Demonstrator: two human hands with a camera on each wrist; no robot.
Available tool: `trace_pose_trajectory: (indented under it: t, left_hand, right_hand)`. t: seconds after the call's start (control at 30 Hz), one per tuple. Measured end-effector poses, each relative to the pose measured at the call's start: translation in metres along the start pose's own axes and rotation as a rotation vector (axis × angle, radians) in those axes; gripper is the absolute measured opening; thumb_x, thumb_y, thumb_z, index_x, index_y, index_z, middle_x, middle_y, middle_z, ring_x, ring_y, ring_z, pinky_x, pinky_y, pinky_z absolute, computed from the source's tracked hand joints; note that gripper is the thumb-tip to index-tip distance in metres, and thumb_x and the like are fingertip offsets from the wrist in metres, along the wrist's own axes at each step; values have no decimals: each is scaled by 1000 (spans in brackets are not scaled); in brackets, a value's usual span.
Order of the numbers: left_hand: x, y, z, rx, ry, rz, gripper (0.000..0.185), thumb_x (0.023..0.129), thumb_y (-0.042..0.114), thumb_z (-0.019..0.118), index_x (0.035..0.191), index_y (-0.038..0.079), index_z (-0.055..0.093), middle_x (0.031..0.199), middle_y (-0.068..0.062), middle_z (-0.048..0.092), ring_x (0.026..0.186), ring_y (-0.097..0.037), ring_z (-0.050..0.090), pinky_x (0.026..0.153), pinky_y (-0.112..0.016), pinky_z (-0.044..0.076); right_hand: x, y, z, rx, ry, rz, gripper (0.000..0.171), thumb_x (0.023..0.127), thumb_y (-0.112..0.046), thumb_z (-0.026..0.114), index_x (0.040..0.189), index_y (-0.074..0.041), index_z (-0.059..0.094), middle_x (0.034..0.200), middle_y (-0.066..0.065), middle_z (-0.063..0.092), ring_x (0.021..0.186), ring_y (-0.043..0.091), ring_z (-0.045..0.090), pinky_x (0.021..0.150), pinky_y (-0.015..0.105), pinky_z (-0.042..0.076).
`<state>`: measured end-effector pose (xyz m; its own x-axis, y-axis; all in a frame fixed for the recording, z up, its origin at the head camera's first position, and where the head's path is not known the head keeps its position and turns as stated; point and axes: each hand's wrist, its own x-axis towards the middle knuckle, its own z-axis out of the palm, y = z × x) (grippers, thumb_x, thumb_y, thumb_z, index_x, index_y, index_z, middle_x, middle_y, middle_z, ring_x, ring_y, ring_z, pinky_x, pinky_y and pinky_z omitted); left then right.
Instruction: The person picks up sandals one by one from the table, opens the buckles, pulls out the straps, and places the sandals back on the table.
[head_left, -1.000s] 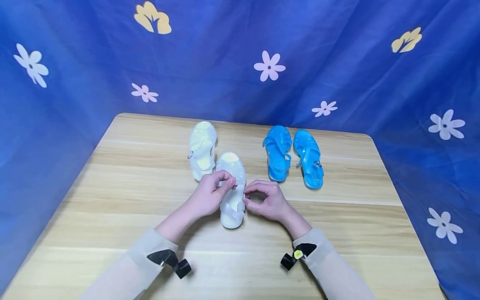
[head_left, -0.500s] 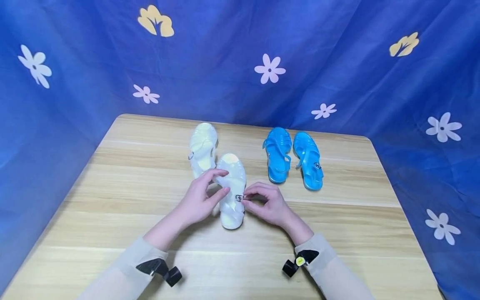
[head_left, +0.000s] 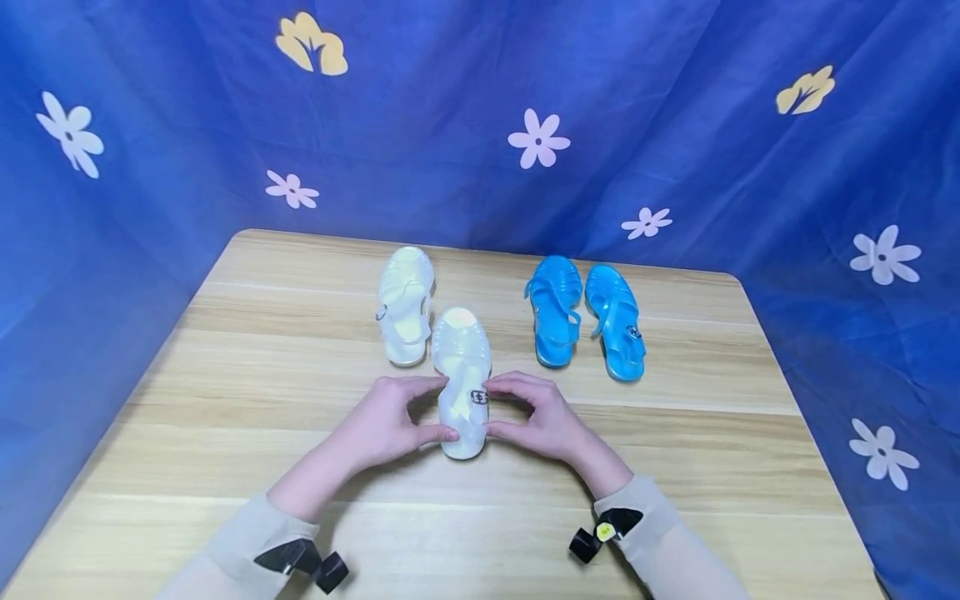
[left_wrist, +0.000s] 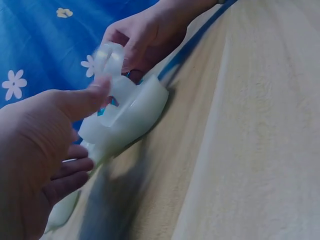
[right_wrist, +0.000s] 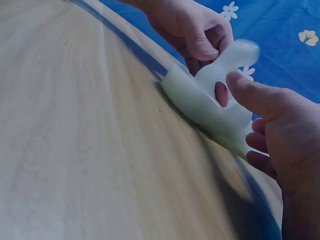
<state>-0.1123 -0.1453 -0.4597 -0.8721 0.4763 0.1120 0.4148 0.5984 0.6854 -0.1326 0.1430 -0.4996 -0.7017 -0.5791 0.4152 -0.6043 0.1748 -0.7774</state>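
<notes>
A pearly white jelly sandal [head_left: 461,350] lies toe away between my two hands, its dark metal buckle [head_left: 478,397] on the right side. My left hand [head_left: 390,417] is at the sandal's left edge, thumb tip over the heel part and fingertips farther forward. Along the opposite edge, my right hand [head_left: 543,417] has its fingertips beside the buckle and its thumb near the heel. From the left wrist, the left thumb [left_wrist: 95,95] overlaps the raised heel strap [left_wrist: 107,59]. In the right wrist view, the right thumb [right_wrist: 245,90] reaches to the strap, fingers low beside the sole.
Another white sandal [head_left: 406,321] lies behind, to the left. Two blue jelly sandals [head_left: 557,312] lie side by side at the back right of the wooden table [head_left: 262,400]. A blue flowered curtain [head_left: 420,125] encloses the back and sides.
My left hand has let go of the strap and moved back toward the heel. The strap now lies across to the buckle. My right fingers have released the buckle and spread along the side.
</notes>
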Motion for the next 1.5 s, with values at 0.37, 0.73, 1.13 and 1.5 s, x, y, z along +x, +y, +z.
trace_pose_trajectory:
  t: [0.37,0.73,1.13,1.5]
  left_hand:
    - [13,-1,7,17,14,-30,62,86,33,89,134,-2,69,130,-20,69,123,-34,66,106,-48,51]
    - [47,6,20,109,95,-65,60,94,25,82,140,-8,62,127,-27,69,110,-36,72,95,-45,59]
    - [73,3,14,151,99,-106,58,99,19,76,144,-12,56,132,-31,65,120,-45,66,103,-50,54]
    - [79,-1,20,89,146,-169,55,103,8,68,150,-11,47,142,-29,59,131,-41,60,110,-48,48]
  right_hand:
    - [8,-2,14,-173,79,26,38,91,-12,85,126,-3,73,124,6,72,117,19,67,103,34,54]
    - [33,5,15,-311,266,170,34,92,-2,82,124,4,73,121,15,74,117,28,69,106,40,53]
    - [57,13,26,-315,433,258,32,90,2,82,121,7,74,112,17,74,102,27,74,91,38,60]
    - [66,20,30,-258,509,318,33,91,4,80,123,7,73,115,19,74,100,27,75,89,30,60]
